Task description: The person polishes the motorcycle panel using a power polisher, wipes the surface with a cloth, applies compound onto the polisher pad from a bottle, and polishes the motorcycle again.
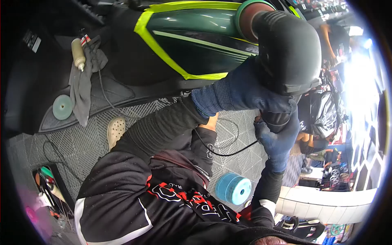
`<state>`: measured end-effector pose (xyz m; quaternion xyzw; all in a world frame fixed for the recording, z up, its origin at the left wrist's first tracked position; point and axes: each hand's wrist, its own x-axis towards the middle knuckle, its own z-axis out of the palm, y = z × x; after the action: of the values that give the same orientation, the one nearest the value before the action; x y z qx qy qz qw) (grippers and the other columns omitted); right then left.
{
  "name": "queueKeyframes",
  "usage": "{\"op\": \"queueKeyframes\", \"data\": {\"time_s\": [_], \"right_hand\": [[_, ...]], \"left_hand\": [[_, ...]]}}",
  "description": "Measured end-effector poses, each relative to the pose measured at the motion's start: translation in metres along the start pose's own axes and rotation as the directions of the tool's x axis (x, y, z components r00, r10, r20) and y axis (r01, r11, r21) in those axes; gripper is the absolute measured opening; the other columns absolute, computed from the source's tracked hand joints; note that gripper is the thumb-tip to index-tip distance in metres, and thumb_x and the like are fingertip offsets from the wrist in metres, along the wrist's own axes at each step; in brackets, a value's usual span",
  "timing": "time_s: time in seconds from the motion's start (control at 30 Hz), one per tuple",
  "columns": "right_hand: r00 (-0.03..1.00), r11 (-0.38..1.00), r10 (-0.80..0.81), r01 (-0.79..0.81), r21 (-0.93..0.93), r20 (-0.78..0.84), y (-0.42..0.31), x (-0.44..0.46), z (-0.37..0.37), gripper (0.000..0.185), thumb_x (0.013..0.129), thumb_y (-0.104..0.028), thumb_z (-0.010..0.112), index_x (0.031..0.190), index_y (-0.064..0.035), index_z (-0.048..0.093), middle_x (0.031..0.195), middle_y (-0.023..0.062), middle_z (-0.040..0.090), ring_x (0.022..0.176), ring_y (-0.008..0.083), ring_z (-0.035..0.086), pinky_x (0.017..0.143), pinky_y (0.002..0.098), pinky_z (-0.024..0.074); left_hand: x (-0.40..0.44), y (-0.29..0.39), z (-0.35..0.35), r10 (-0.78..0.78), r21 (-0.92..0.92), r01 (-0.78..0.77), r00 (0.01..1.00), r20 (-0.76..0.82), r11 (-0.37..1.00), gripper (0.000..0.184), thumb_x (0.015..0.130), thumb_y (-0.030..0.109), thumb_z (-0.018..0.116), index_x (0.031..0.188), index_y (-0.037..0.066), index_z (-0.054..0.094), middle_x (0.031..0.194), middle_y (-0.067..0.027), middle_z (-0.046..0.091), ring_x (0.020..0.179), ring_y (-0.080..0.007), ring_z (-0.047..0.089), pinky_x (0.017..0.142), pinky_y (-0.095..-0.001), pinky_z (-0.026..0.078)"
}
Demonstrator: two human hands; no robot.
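Both my hands wear blue gloves and hold a black power polisher (pixel 288 51). My left hand (pixel 249 87) presses against the tool's body behind its head; part of its fingers is hidden. My right hand (pixel 279 136) wraps round the rear handle, where a black cord (pixel 228 154) comes out. The polisher's round pad (pixel 247 18), reddish with a green edge, rests on a glossy dark green panel (pixel 196 22). Bright yellow-green masking tape (pixel 157 49) borders this panel. A pale stripe (pixel 204 43) runs along it.
On the black surface at left lie a grey cloth (pixel 81 87), a beige squeeze bottle (pixel 77 53) and a round green pad (pixel 62 107). A turquoise cylinder (pixel 232 188) stands on the patterned grey floor (pixel 159 108). Other people (pixel 337 45) and bright lights appear at right.
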<state>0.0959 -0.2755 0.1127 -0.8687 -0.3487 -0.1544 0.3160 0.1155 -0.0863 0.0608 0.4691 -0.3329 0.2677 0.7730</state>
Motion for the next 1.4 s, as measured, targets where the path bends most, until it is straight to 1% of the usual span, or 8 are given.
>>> {"op": "queueKeyframes", "data": {"time_s": [0.33,0.43,0.53,0.63,0.97,1.07,1.3,1.4], "right_hand": [[0.995,0.99,-0.029,0.041,-0.132,0.091,-0.049,0.013,0.047,0.076,0.062,-0.024,0.087,0.127,0.0033,0.058,0.1,0.0213,0.072,0.087,0.03,0.075,0.077,0.0374,0.0584],[0.983,0.969,-0.098,0.13,-0.209,0.158,-0.065,0.021,0.065,0.068,0.068,-0.018,0.082,0.126,0.0057,0.056,0.1,0.0156,0.073,0.089,0.0202,0.072,0.081,0.034,0.0569],[0.933,0.905,-0.282,0.336,-0.259,0.224,-0.077,0.031,0.081,0.096,0.064,-0.023,0.086,0.149,-0.0028,0.044,0.124,0.0201,0.068,0.097,0.0384,0.073,0.079,0.0436,0.0612],[0.854,0.803,-0.483,0.52,-0.29,0.193,-0.077,0.034,0.086,0.101,0.061,-0.027,0.088,0.15,-0.0071,0.044,0.129,0.0154,0.067,0.095,0.0336,0.073,0.078,0.042,0.0616],[0.987,0.961,-0.158,0.162,-0.222,0.035,-0.018,0.003,0.031,0.065,0.067,-0.016,0.081,0.123,0.006,0.056,0.101,0.0187,0.072,0.088,0.0227,0.074,0.075,0.0331,0.058],[0.996,0.998,0.056,-0.054,0.03,-0.067,-0.001,0.002,0.015,0.056,0.068,-0.019,0.081,0.115,0.0015,0.058,0.092,0.0137,0.072,0.077,0.0223,0.072,0.071,0.0333,0.0574],[0.969,0.915,0.229,-0.182,0.361,-0.092,0.036,0.007,-0.009,0.043,0.074,-0.011,0.076,0.113,-0.0001,0.059,0.095,0.0064,0.07,0.08,0.0125,0.067,0.075,0.0295,0.0551],[0.961,0.888,0.274,-0.24,0.393,-0.032,0.026,0.005,-0.015,0.042,0.074,-0.009,0.075,0.112,0.0007,0.06,0.095,0.0067,0.071,0.081,0.0125,0.067,0.074,0.029,0.055]], "left_hand": [[-0.043,0.03,-0.058,0.301,0.312,-0.277,0.953,-0.032,0.909,0.058,0.077,0.029,0.089,0.125,0.005,0.067,0.121,-0.0095,0.07,0.112,-0.0206,0.065,0.1,-0.0353,0.053],[-0.06,0.032,-0.075,0.336,0.407,-0.287,0.94,-0.052,0.867,0.057,0.077,0.027,0.089,0.124,0.005,0.067,0.12,-0.0089,0.07,0.111,-0.0202,0.065,0.099,-0.0353,0.053],[-0.079,0.031,-0.09,0.305,0.438,-0.238,0.948,-0.088,0.867,0.055,0.077,0.024,0.088,0.124,0.005,0.067,0.119,-0.0083,0.069,0.109,-0.0197,0.066,0.098,-0.0352,0.053],[-0.089,0.028,-0.094,0.258,0.414,-0.194,0.96,-0.105,0.89,0.054,0.077,0.022,0.088,0.123,0.004,0.066,0.118,-0.0077,0.069,0.107,-0.0193,0.066,0.097,-0.0351,0.053],[-0.024,0.005,-0.037,0.473,0.556,-0.416,0.88,0.046,0.72,0.051,0.076,0.015,0.086,0.121,0.004,0.066,0.116,-0.0059,0.069,0.102,-0.018,0.066,0.095,-0.0349,0.054],[0.006,0.004,-0.002,-0.098,-0.216,0.1,0.995,0.02,0.971,0.052,0.076,0.019,0.09,0.12,0.003,0.067,0.113,-0.0056,0.071,0.102,-0.0143,0.065,0.092,-0.0322,0.053],[0.061,-0.029,0.04,0.052,-0.012,-0.051,0.993,0.106,0.999,0.037,0.083,0.017,0.084,0.114,0.003,0.07,0.106,-0.005,0.073,0.096,-0.0125,0.066,0.088,-0.032,0.055],[0.052,-0.021,0.043,-0.146,-0.126,0.156,0.986,0.086,0.98,0.035,0.083,0.019,0.084,0.111,0.003,0.071,0.102,-0.0056,0.073,0.095,-0.0134,0.068,0.087,-0.031,0.055]]}}
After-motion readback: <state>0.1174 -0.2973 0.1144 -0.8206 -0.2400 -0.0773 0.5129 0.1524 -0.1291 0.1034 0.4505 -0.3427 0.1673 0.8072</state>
